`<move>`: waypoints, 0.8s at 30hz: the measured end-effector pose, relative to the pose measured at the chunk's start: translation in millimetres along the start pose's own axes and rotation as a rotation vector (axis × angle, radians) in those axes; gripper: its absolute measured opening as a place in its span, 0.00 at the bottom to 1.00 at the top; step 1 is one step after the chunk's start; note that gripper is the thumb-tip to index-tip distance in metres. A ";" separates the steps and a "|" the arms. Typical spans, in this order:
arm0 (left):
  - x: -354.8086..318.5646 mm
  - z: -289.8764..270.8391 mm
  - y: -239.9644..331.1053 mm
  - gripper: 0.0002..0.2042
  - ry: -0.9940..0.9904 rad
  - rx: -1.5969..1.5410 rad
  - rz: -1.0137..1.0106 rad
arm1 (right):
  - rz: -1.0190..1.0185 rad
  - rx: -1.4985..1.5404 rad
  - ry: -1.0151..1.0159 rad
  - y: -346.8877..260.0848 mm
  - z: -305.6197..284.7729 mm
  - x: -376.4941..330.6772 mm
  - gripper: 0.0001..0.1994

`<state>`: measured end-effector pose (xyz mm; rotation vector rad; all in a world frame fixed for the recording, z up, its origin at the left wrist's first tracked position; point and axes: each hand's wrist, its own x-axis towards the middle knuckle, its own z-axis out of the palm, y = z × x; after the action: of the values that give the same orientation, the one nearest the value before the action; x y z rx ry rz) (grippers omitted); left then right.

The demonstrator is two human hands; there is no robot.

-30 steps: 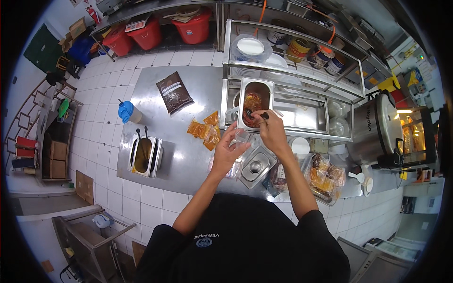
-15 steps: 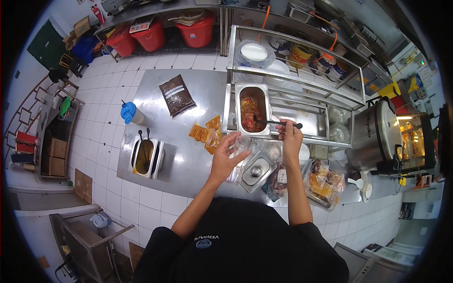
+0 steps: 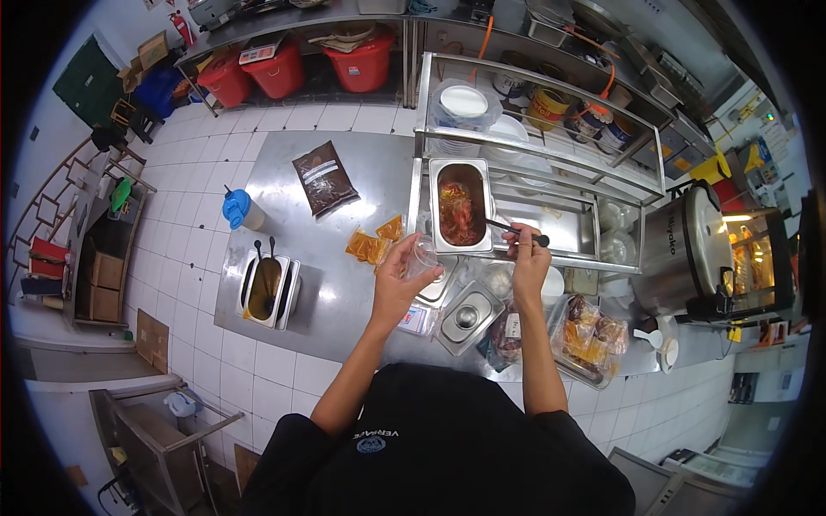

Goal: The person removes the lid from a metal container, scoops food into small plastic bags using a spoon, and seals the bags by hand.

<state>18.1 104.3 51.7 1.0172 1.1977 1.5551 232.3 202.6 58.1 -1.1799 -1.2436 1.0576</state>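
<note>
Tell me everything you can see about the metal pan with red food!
The pan looks like shiny steel: deep, rectangular, round-cornered, with a flat rim. It's uncovered, holding wet-looking red food. It sits at the left end of the metal rack. A dark utensil in the right hand reaches its right edge.

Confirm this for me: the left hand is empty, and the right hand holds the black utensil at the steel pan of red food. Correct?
Not quite: in the head view, the left hand holds a clear plastic cup. The rest stands: the right hand holds the black utensil at the steel pan of red food.
</note>
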 end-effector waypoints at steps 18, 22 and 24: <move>-0.7 -7.4 4.6 0.35 0.071 0.070 0.028 | 0.021 0.043 -0.001 6.9 0.6 -1.7 0.15; 2.4 -9.6 10.1 0.35 0.044 0.056 0.018 | 0.002 0.041 0.006 5.5 -1.7 -0.7 0.15; 3.2 -10.6 13.6 0.36 0.050 0.076 0.022 | 0.006 0.019 0.025 1.4 -0.6 -2.3 0.15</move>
<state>5.0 103.2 63.2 1.0490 1.2924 1.5712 232.8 200.5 56.5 -1.1798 -1.2089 1.0536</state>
